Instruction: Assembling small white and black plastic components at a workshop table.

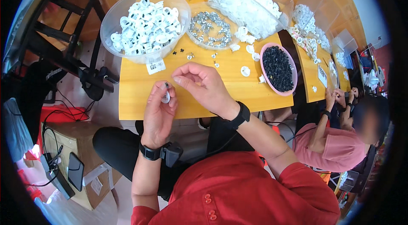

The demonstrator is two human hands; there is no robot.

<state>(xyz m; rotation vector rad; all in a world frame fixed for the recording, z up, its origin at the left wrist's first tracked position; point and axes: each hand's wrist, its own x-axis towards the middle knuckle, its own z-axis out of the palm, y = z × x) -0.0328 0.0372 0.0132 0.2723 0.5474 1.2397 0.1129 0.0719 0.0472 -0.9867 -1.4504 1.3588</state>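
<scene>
My left hand (158, 116) is closed on a small white round plastic part (165, 97) with a dark bit at its top, held just over the table's front edge. Beside it, my right hand (206, 88) has thumb and index finger pinched together; whatever is between them, if anything, is too small to make out. Beyond my hands stands a clear round tub (111, 33) heaped with white plastic parts. A shallow clear tray (212, 47) of small metal pieces sits to its right. Farther right, a pink bowl (262, 64) holds many small black pieces.
A clear bin (285, 8) of translucent white parts stands at the back of the yellow table (140, 97). Loose white parts (245, 71) and metal bits lie about. A cardboard box (70, 135) with a phone (75, 172) is at left; a co-worker (329, 148) sits at right.
</scene>
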